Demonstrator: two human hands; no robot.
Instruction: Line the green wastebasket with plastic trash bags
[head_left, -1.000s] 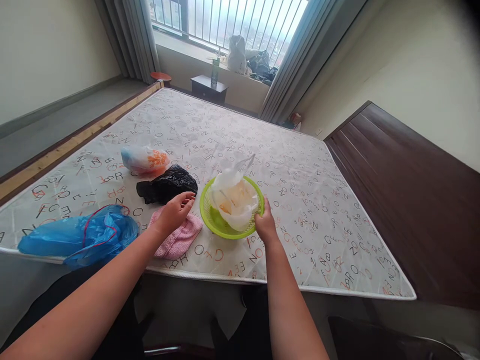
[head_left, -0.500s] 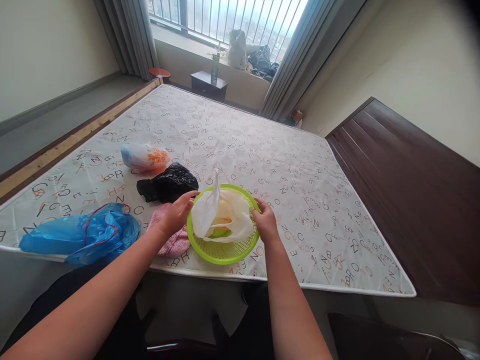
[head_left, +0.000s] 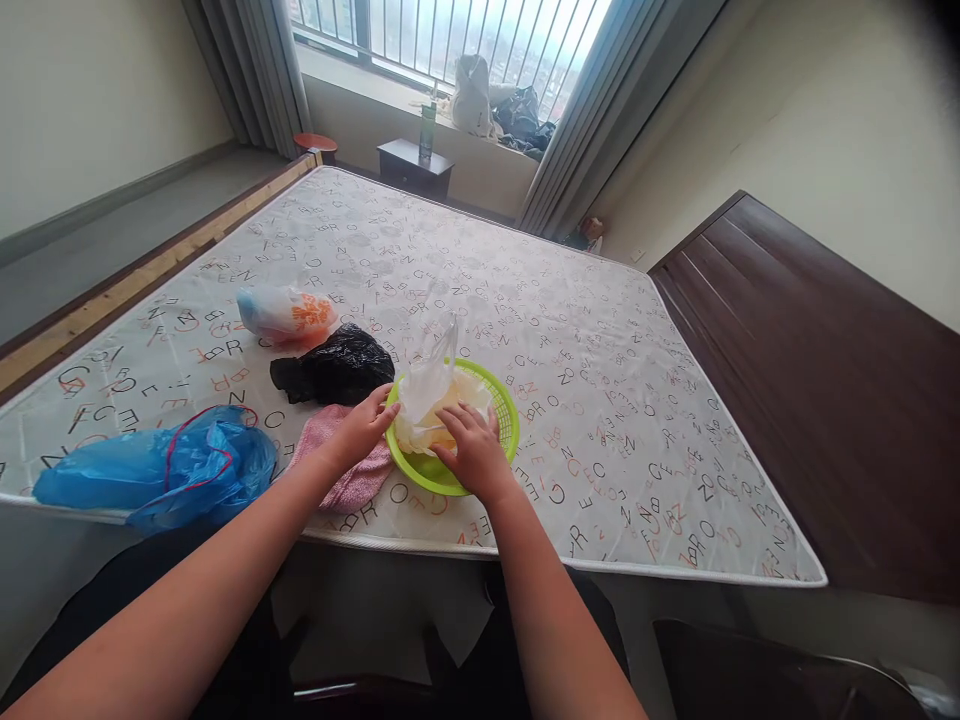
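A lime-green plastic basket [head_left: 504, 415] sits on the letter-printed mattress [head_left: 525, 300] near its front edge. Inside it lies a white plastic bag [head_left: 431, 385] with something orange showing through. My left hand [head_left: 362, 430] grips the basket's left rim, its fingers curled over the edge. My right hand [head_left: 472, 450] rests inside the basket with its fingers spread flat on the bag. A pink cloth [head_left: 352, 485] lies under my left wrist, right beside the basket.
A black plastic bag [head_left: 337, 365] lies just behind the pink cloth, a white-and-orange bag [head_left: 285, 313] farther back left, and a blue bag [head_left: 157, 468] at the front left edge. A dark wooden headboard [head_left: 817, 380] borders the right side. The window sill holds clutter.
The basket has slid back and slightly left. My right hand left the right rim and moved onto the bag inside. My left hand stayed on the left rim.
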